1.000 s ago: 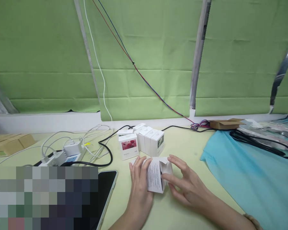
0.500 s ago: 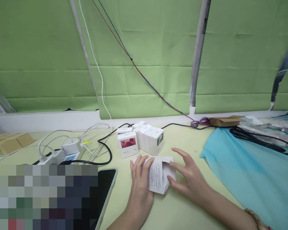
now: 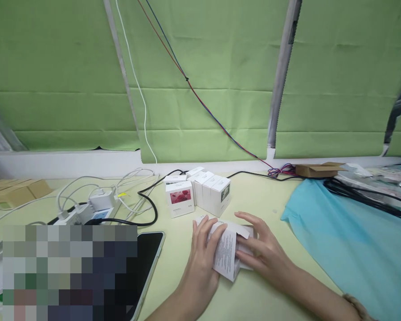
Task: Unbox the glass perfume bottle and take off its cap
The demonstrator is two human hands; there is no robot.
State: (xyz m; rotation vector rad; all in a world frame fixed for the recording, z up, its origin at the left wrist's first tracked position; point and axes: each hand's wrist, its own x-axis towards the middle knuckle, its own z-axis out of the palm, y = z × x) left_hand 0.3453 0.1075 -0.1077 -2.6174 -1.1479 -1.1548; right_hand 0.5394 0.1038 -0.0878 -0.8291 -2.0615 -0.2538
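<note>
A white carton [image 3: 225,254] with printed text on its side lies tilted on the table, its right end open with flaps raised. My left hand [image 3: 203,261] is wrapped over the carton's left side, fingers on its top. My right hand [image 3: 265,249] is at the open end, with fingers stretched and apart. Two of its digits reach in under the raised flap, where their tips are partly hidden; another finger stretches above the carton. What lies inside does not show.
Behind my hands stand a white box with a red flower picture [image 3: 180,199] and several similar white boxes [image 3: 214,191]. At left are a tablet [image 3: 150,254] and a power strip with cables [image 3: 87,211]. Blue cloth [image 3: 347,240] and black cable [image 3: 364,198] lie at right.
The carton and my left hand have shifted slightly right in view, and the carton is turned a little. My right hand's fingers have moved in at the open end, where a flap now stands out.
</note>
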